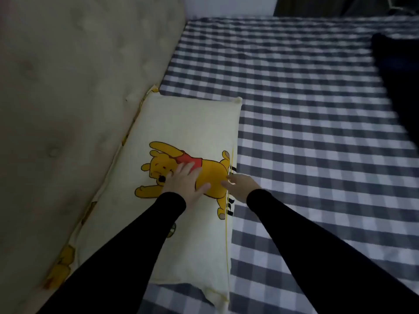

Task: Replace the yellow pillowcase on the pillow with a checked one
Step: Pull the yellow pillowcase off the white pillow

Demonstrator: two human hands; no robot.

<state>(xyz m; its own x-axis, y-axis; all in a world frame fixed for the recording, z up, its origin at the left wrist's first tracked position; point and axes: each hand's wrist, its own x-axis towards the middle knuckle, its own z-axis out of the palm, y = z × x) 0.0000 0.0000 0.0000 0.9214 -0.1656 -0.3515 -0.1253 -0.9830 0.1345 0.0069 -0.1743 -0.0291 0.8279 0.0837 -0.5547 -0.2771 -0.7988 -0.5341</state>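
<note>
The pillow in its pale yellow pillowcase (190, 123), printed with a yellow cartoon bear in a red top, lies along the headboard on the bed. My left hand (184, 181) rests flat on the bear print, fingers spread. My right hand (240, 185) sits at the pillow's right edge, fingers curled against the yellow piped seam; whether it pinches the fabric I cannot tell. Both arms wear black sleeves. No separate checked pillowcase is visible.
A blue-and-white checked sheet (306, 109) covers the mattress to the right. A beige tufted headboard (68, 87) rises on the left, tight against the pillow. A dark cloth (399, 87) lies at the bed's far right.
</note>
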